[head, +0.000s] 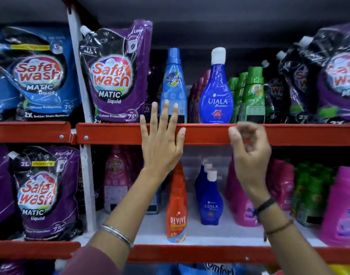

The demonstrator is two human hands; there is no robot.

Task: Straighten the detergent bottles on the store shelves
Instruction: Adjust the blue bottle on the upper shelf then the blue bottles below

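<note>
Two hands are raised mid-frame before the red shelf edge (209, 133). The left hand (162, 139) is spread flat, fingers apart, holding nothing; its fingertips overlap the foot of the light blue bottle (173, 86) standing upright on the upper shelf. The right hand (249, 149) is blurred, fingers loosely curled, empty, just below the dark blue bottle (216, 92) with a white cap. Purple pouches (114, 76) stand upper left, green bottles (251, 96) upper right, and an orange bottle (177, 205) sits lower centre
</note>
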